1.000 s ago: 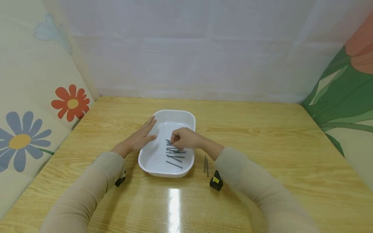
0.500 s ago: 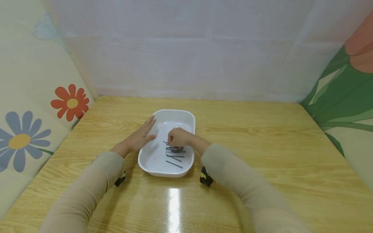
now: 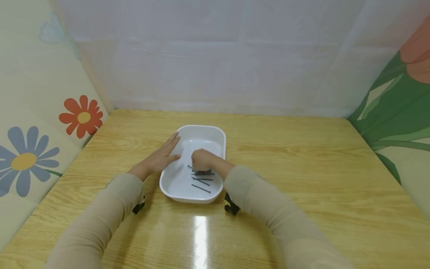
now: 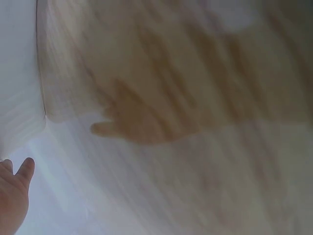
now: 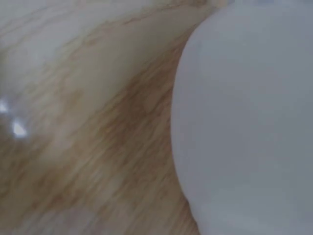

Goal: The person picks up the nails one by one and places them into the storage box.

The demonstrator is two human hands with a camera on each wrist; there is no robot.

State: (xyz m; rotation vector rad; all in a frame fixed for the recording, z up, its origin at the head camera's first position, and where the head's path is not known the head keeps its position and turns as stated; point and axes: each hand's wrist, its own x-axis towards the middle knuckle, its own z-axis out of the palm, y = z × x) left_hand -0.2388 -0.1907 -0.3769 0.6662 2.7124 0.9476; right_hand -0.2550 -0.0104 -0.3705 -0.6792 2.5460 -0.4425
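A white plastic tray sits on the table, with several dark nails lying crosswise on its floor. My left hand, fingers straight and spread, rests along the tray's left rim; part of it shows in the left wrist view. Inside the tray, my right hand has curled fingers low over the upper nails. One nail's end pokes out left of the knuckles, and that nail appears pinched, though the fingertips are hidden. In the right wrist view only the pale tray's outer wall shows, not the hand.
The wooden table spreads around the tray. White sheeting hangs at the back, and flower-printed panels stand at both sides. Small black wrist devices sit below both sleeves.
My right hand has moved a little left, the nail end beside it shifting left too. Its forearm now covers the spot where two nails lay on the table. My left hand stays put.
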